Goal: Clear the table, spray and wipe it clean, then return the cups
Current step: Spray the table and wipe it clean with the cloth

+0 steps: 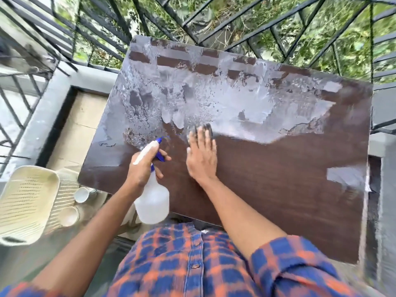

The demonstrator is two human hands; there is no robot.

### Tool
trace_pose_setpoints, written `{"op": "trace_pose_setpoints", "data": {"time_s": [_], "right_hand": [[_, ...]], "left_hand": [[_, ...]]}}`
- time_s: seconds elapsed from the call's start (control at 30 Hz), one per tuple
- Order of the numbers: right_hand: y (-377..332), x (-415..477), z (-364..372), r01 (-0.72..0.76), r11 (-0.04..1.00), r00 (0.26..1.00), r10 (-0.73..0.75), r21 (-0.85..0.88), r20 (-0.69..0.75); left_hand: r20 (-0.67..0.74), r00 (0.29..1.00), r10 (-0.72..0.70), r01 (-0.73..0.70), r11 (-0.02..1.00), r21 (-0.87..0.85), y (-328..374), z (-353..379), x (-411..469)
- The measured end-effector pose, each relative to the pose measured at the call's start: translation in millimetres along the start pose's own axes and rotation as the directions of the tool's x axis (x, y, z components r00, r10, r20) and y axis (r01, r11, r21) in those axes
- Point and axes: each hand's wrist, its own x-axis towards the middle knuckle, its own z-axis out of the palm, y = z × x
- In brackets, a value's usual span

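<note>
A dark brown table (278, 179) fills the middle of the head view; its far half is wet and shiny. My left hand (143, 166) grips the neck of a clear spray bottle (153, 202) with a blue and white head, held over the table's near left corner. My right hand (201, 155) lies flat on the tabletop with straight fingers, pressing a dark cloth (204, 128) that shows only past the fingertips. Two white cups (82, 195) (68, 215) sit low at the left, off the table.
A cream plastic basket (25, 202) stands at the lower left beside the cups. Black metal railings (246, 24) enclose the balcony behind and beside the table, with greenery beyond. A grey ledge (383, 189) runs along the table's right side.
</note>
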Motion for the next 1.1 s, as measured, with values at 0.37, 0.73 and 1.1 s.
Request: {"op": "trace_pose_setpoints", "data": {"time_s": [0.37, 0.73, 1.1], "right_hand": [[124.1, -37.0, -33.5, -0.304, 0.952, 0.947, 0.297, -0.043, -0.124], [-107.5, -10.7, 55.4, -0.248, 0.966, 0.961, 0.255, 0.081, -0.103], [-125.7, 18.8, 5.2, -0.3, 0.341, 0.838, 0.541, 0.891, 0.075]], "left_hand": [[0.089, 0.996, 0.007, -0.013, 0.998, 0.069, 5.7, -24.0, 4.1], [0.146, 0.989, 0.01, -0.016, 0.999, 0.038, 9.3, -104.9, 37.1], [0.226, 0.974, -0.028, 0.007, 0.996, 0.091, 13.7, -174.4, 67.8]]}}
